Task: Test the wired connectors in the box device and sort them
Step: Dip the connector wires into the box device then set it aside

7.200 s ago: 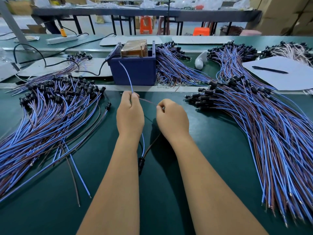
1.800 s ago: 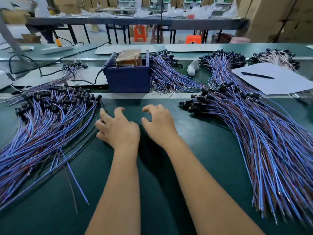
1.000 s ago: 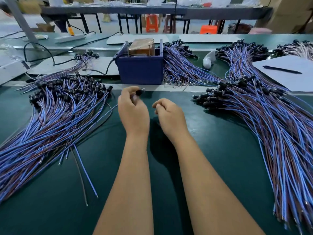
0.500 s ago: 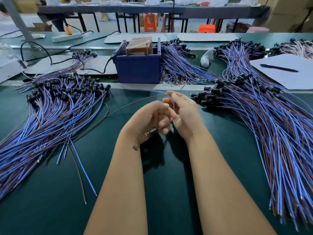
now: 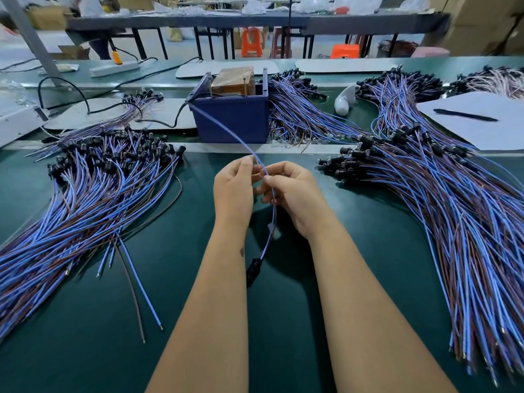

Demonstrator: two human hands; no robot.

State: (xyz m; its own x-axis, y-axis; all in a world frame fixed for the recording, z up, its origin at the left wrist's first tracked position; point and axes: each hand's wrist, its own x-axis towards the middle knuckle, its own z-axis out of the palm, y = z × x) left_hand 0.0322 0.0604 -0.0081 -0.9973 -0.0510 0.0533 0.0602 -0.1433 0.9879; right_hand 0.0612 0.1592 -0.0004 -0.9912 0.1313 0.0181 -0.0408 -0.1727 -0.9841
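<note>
One wired connector is held between my hands in the head view. Its blue wire (image 5: 226, 131) arcs up from my fingers toward the top left corner of the dark blue box device (image 5: 231, 119). Its black plug (image 5: 252, 270) hangs below, between my forearms. My left hand (image 5: 234, 188) pinches the wire near its fingertips. My right hand (image 5: 292, 194) pinches the same wire with thumb and forefinger just beside it. A brown block (image 5: 234, 80) sits inside the box. Where the wire tip ends at the box is too small to tell.
A large pile of connectors (image 5: 85, 188) fans out on the left of the green mat (image 5: 85, 336), another pile (image 5: 453, 208) on the right. More bundles (image 5: 300, 114) lie behind the box. A paper sheet with a pen (image 5: 465, 115) is at the far right.
My hands have parted slightly and moved up toward the box. The wire, looped off to the left before, now runs up to the box, and the plug has dropped below my hands.
</note>
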